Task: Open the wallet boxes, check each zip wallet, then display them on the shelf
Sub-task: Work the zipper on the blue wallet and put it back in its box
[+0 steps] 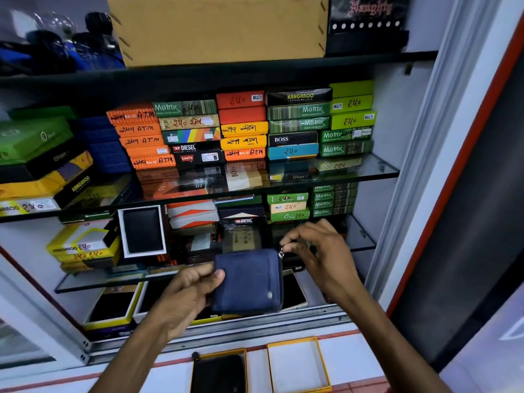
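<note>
Head view. Your left hand [187,293] grips the navy zip wallet [248,280] by its left edge: the thumb lies across the front face near the upper left corner, and the remaining fingers are curled behind the wallet, out of sight. The wallet is held upright in the air in front of the cabinet, its front face toward you, level with the front edge of the lower glass shelf [96,282]; it rests on no surface.

Your right hand [320,251] is at the wallet's upper right corner. The thumb and forefinger are pinched together on the small metal zip pull [281,253]; the other fingers are loosely curled and touch nothing.

On the counter at the bottom edge of the picture, an open yellow-rimmed box [218,373] holds a black wallet, and just to its right an open yellow-rimmed tray [297,364] shows only its white floor.

Behind your hands, stacked wallet boxes [243,126] fill the middle glass shelf from its left edge to near its right edge. On the shelf below, a black wallet stands in a white box [141,231] toward the left.
</note>
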Motion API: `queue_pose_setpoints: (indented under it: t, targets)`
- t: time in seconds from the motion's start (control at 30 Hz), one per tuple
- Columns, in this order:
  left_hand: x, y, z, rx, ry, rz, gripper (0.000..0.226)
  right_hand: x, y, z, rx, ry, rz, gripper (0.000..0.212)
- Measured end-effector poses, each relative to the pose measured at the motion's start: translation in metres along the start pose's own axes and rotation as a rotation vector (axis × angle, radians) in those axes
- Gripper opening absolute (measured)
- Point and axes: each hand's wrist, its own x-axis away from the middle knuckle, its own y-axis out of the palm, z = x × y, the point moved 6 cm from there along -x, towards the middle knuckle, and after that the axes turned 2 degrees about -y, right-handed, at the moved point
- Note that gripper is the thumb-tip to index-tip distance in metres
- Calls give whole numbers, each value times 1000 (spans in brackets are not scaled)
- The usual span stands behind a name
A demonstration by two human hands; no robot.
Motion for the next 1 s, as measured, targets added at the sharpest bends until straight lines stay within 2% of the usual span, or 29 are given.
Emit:
queue_pose_setpoints:
  t: [0.07,0.2,0.3,0.4,0.47,0.53,0.6,0.63,0.73,0.83,0.93,1.0]
  targets:
    - [4,4,2,-95,-42,-95,41,-13,4,0,-70,-26,-91,9]
    - [6,21,5,-185,-82,-181,33,-29,32,-14,-123,-145,-302,6]
    - [5,34,-4,-186,-136,-195,34,-36,50,-7,-198,-100,-379,8]
    - [5,36,-11,-89,-171,-112,28,-30,55,12,-339,102,-394,16]
    - [5,31,-15,-10,-197,-20,27,-18,53,28,-535,365,-299,20]
    - [5,24,-17,25,-220,60,31,4,51,44,-703,672,-215,34]
    - [5,18,-15,39,-221,118,30,25,49,49,-796,844,-253,45]
    - [4,15,-15,45,-215,141,29,32,50,49,-833,861,-297,46]
    - [4,14,-11,55,-175,157,33,39,48,43,-900,795,-328,30]
    - [4,16,-2,-38,-26,129,36,35,41,45,-857,660,-270,22]
    - [11,14,11,-246,213,150,35,34,29,44,-822,471,-256,32]
    - [17,16,12,-363,389,105,36,40,24,44,-727,334,-220,35]
